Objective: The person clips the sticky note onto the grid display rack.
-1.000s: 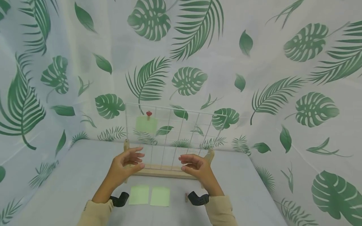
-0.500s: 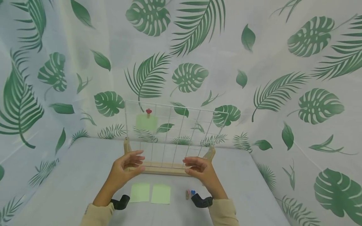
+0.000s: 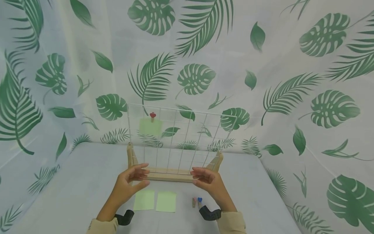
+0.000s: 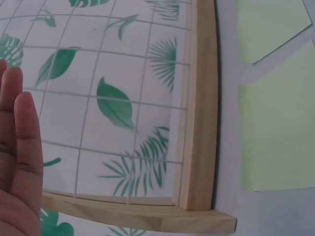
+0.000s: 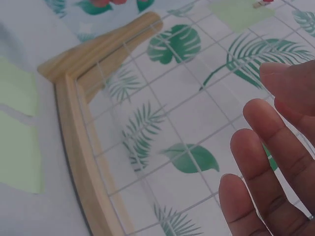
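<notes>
Loosely curved, the fingers of the left hand (image 3: 127, 182) and right hand (image 3: 211, 181) hold nothing, just before the wire grid (image 3: 185, 143). It sits in a wooden stand (image 3: 170, 177) toward the far edge of the desk (image 3: 248, 191). A red heart clip (image 3: 152, 116) fixes a green note (image 3: 150, 127) near the grid's upper left corner. Before the stand, two green sheets (image 3: 166, 201) lie side by side, a pink clip (image 3: 194, 202) and a blue clip (image 3: 200, 201) to their right.

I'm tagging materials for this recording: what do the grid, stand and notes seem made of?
Grid: probably metal wire, coated pale; bars are thin and straight.
Stand: wood, smooth, seemingly unpainted; grain shows.
Notes: likely matte green paper; thin sheets without shine.
</notes>
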`<state>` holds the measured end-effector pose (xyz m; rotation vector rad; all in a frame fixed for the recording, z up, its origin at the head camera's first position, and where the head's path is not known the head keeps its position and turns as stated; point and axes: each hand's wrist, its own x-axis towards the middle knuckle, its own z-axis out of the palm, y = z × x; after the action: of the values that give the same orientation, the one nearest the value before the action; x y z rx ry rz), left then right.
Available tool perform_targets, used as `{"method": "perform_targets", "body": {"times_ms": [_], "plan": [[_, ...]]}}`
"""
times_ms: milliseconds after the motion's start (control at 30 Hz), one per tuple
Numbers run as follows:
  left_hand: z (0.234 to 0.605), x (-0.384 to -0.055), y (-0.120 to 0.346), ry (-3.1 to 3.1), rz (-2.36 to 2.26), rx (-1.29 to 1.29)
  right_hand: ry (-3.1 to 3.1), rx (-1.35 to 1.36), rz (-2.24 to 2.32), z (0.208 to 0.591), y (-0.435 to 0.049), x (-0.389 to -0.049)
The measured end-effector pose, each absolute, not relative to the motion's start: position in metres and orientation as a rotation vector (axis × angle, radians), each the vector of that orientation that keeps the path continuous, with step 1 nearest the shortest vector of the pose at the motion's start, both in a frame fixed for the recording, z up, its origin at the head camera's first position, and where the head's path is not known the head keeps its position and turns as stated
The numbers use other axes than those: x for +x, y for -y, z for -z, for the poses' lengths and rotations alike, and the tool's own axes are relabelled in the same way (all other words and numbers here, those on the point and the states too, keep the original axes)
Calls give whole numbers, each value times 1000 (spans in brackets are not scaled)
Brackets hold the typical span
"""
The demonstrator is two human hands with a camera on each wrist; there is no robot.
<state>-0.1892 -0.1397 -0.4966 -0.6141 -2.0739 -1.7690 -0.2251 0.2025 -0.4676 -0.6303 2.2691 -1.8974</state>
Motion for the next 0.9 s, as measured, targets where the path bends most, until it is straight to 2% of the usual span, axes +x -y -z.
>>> {"method": "perform_targets", "body": {"times_ms": [500, 900], "plan": [[511, -188, 141, 2106, 1779, -587, -2260, -597, 1907, 480, -210, -220], [528, -185, 137, 2108, 1840, -537, -2332, -458, 1838, 491, -218, -216]]}}
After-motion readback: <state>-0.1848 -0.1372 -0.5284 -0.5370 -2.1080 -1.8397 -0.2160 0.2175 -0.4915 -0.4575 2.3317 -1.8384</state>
